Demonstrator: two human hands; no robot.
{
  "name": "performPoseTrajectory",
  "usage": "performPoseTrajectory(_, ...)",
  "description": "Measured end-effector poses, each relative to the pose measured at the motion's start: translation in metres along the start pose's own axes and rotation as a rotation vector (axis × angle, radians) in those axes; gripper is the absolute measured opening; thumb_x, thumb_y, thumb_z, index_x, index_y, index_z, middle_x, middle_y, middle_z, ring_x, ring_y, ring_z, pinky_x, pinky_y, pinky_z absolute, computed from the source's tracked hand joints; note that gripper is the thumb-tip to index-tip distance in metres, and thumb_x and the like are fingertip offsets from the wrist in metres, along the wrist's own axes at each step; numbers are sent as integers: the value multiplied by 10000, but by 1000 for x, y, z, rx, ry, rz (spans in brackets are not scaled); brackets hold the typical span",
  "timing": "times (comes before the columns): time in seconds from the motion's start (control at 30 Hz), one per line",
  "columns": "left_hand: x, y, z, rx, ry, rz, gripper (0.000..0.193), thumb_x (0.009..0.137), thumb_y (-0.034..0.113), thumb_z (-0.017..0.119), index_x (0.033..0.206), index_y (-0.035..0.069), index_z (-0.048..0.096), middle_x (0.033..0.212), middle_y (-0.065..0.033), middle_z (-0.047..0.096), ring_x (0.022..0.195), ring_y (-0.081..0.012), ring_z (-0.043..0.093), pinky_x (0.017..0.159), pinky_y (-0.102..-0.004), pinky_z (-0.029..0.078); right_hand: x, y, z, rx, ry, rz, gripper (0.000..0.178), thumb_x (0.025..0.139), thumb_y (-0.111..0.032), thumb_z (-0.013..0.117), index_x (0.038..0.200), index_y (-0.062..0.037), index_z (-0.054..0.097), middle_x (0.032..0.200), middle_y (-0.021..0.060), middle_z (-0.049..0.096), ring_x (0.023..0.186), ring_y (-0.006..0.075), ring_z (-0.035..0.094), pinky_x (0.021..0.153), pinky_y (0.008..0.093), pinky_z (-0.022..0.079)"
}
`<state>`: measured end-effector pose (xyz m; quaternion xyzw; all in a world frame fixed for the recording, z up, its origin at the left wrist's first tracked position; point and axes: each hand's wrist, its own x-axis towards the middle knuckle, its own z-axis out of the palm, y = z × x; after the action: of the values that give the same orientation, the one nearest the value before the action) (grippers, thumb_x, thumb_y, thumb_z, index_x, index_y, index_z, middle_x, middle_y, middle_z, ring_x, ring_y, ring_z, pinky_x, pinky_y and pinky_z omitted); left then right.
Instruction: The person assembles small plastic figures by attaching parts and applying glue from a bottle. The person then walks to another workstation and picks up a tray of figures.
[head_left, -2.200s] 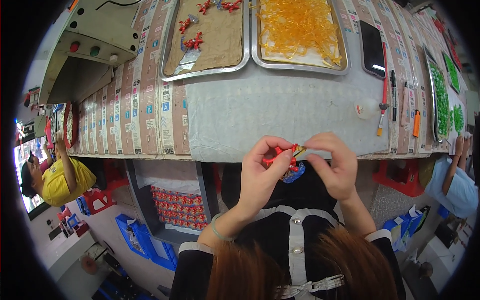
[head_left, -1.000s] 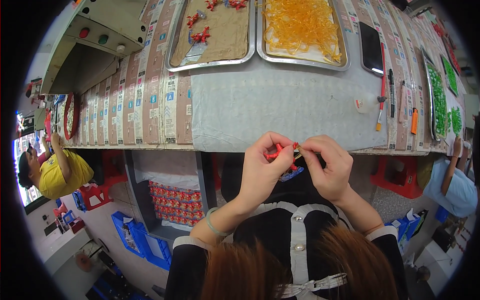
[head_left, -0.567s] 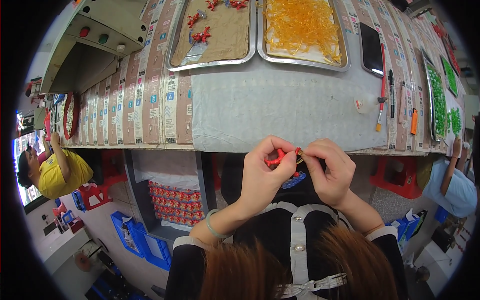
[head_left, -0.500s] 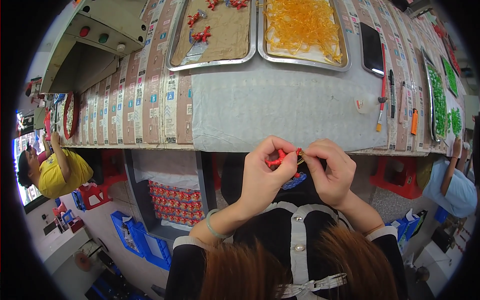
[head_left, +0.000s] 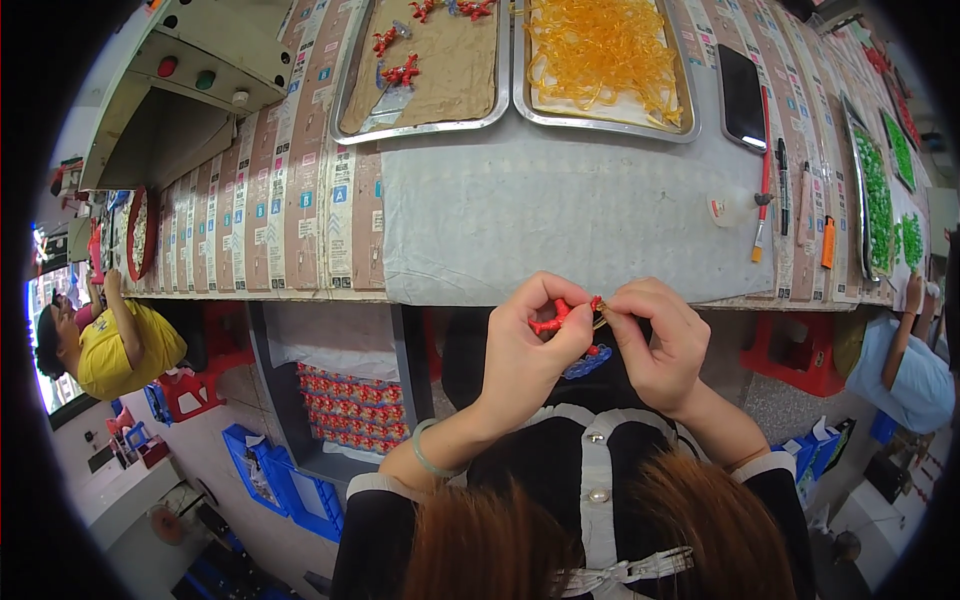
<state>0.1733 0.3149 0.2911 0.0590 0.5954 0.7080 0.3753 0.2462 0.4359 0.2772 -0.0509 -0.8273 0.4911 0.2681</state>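
Just off the near table edge, my left hand (head_left: 535, 345) is closed around a small red figurine (head_left: 549, 323) with a translucent blue part (head_left: 587, 362) hanging below it. My right hand (head_left: 657, 340) meets it, thumb and forefinger pinched at the figurine's red tip. A thin yellowish strand shows between the fingertips; the pinch hides most of it. Several similar red figurines (head_left: 401, 71) lie on the brown-lined metal tray (head_left: 420, 131) at the back. Beside it, another metal tray (head_left: 610, 128) holds a tangle of clear amber-yellow strips (head_left: 600, 55).
To the right lie a black phone (head_left: 741, 98), a red-handled brush (head_left: 762, 215), pens and an orange cutter (head_left: 828, 243). A grey drawer (head_left: 330, 345) with rows of red pieces sits below the table at left. Co-workers sit at both sides, one in a yellow shirt (head_left: 130, 345).
Hardly anything differs. Both hands keep the same grip at the same spot, with only a very slight shift of the fingers.
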Motion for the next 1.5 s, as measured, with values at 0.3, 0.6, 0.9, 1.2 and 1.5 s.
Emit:
performPoseTrajectory(0.3,-2,3,-1,25,-19,9,50,783,10,515,827,-10,503,674,-9,526,602,-27,479,530,-165,391,2,-2,1,-14,31,-27,139,656,104,583,763,27,538,695,108,551,596,200,533,535,260,434)
performPoseTrajectory(0.6,1,-3,-3,45,-37,8,51,785,16,515,828,-10,504,670,-5,523,598,-24,472,529,-164,382,1,0,3,-46,57,-29,141,633,97,594,742,17,552,670,100,549,576,205,535,502,261,431)
performPoseTrajectory(0.9,5,1,-3,-30,-23,-38,58,798,51,513,817,-3,517,689,-19,553,576,-26,482,500,-156,387,5,-1,4,-59,51,27,129,636,82,599,735,10,557,690,102,560,587,210,547,512,262,437)
performPoseTrajectory(1.2,3,1,-2,-14,9,-6,49,803,47,508,821,3,522,708,-15,547,594,-33,492,515,-156,402,4,-6,1,-78,44,49,124,643,78,598,738,7,559,688,106,564,589,221,549,524,270,441)
performPoseTrajectory(1.5,3,-6,-12,-77,-72,6,77,804,71,520,849,9,508,719,-7,530,641,-32,492,545,-162,399,2,-9,11,-65,22,132,96,686,83,548,758,21,533,708,130,551,617,233,537,585,280,437)
